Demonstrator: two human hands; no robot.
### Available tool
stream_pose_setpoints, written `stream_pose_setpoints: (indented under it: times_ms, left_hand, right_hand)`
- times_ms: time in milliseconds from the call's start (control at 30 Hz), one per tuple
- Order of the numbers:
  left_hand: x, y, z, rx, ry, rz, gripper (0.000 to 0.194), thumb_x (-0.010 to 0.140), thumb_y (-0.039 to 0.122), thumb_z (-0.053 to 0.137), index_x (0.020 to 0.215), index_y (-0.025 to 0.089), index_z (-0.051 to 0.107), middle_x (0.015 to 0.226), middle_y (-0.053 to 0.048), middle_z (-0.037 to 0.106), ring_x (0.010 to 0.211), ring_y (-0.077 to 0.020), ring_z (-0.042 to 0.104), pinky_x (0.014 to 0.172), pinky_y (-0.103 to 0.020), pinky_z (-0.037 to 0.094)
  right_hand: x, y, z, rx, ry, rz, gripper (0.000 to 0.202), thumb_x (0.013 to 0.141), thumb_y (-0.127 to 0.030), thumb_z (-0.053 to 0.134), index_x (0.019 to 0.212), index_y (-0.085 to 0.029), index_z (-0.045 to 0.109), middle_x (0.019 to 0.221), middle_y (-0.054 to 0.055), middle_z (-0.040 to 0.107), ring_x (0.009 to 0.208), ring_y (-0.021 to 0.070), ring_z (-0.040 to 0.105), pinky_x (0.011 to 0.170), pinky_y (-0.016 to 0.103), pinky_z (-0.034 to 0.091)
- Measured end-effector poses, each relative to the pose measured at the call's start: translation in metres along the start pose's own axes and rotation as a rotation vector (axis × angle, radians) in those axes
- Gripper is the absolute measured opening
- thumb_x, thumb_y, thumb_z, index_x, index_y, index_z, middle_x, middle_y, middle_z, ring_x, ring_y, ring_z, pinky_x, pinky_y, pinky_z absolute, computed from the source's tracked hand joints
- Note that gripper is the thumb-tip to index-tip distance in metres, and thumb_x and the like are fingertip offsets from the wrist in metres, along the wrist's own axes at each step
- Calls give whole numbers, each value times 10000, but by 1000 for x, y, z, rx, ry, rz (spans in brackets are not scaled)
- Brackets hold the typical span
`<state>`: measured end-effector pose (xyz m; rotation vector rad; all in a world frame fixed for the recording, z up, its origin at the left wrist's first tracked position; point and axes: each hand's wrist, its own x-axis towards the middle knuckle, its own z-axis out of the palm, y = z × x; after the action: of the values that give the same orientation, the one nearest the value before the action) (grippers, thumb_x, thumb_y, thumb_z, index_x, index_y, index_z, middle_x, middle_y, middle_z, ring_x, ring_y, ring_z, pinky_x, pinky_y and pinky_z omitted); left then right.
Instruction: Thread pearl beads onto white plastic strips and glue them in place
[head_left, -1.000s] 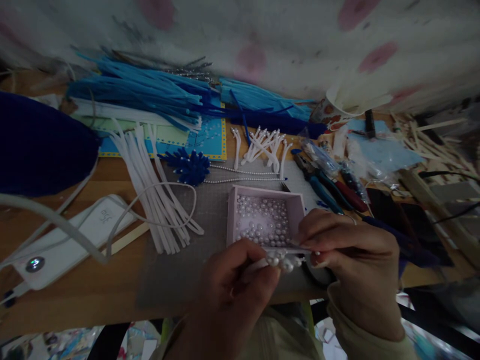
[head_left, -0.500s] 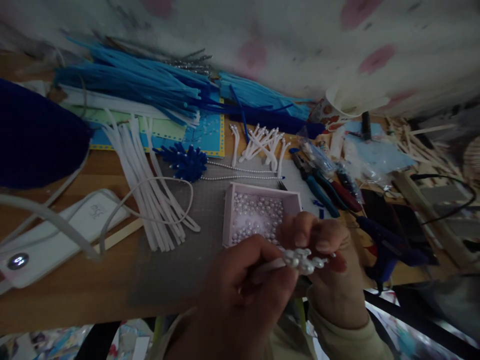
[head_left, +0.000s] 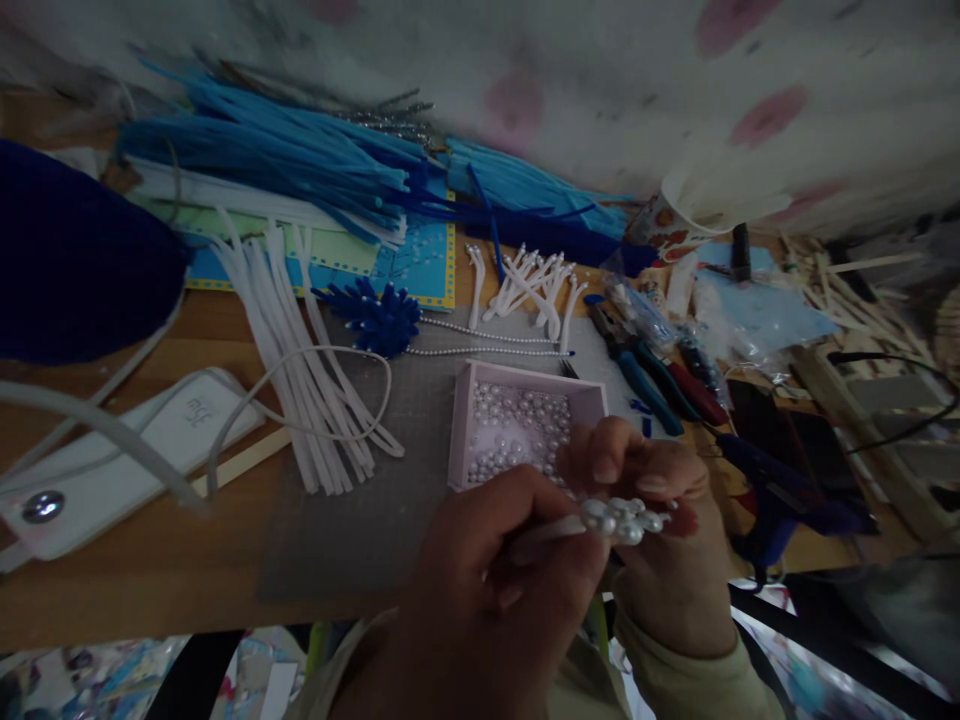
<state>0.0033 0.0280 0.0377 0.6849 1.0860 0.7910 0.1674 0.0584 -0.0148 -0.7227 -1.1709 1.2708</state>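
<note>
My left hand [head_left: 487,580] is closed on the white fuzzy stem of a pearl-bead sprig [head_left: 626,524], pinching it between thumb and forefinger. Its white beads cluster at the right end on thin wire. At that end my right hand [head_left: 671,560] has its fingers curled in, closed at the sprig's tip; the exact contact is partly hidden. Just behind both hands stands a pale pink box [head_left: 529,372] with loose pearl beads [head_left: 517,405], its near right corner covered by my fingers. Several bead-tipped white stems [head_left: 532,285] lie beyond the box.
A grey cutting mat [head_left: 337,550] lies beneath. Left are white pipe cleaners [head_left: 315,410], a white power bank [head_left: 172,430] and its cable. A blue pipe-cleaner flower [head_left: 379,318] has a bead chain beside it. Right are pliers [head_left: 645,375] and a blue glue gun [head_left: 772,490]; blue pipe cleaners [head_left: 277,150] lie behind.
The camera view has shifted slightly, so the table's contents appear a little further right. Both hands keep nearly the same pose around the sprig.
</note>
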Motion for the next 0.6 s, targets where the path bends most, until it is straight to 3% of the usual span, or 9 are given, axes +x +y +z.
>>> stream_pose_setpoints:
  times_ms: [300,600]
  left_hand:
    - [0,-5,-1,13,12,67,192,832,267,686,683,226,572,642,61,437,605,-110,413,543,-232,335]
    - [3,-8,-3,36,-58,93,201,859,261,660,694,233,549,636,60,431,603,-119,405,535,-245,323]
  right_hand:
    - [-8,-5,-13,-192,24,-68,151,825,-405,836,975,-390,843,910,-3,774,781,166,671,655,308,520]
    - [-9,-9,-15,-254,16,-80,147,829,-371,841,976,-373,845,911,-1,779,787,165,670,651,310,505]
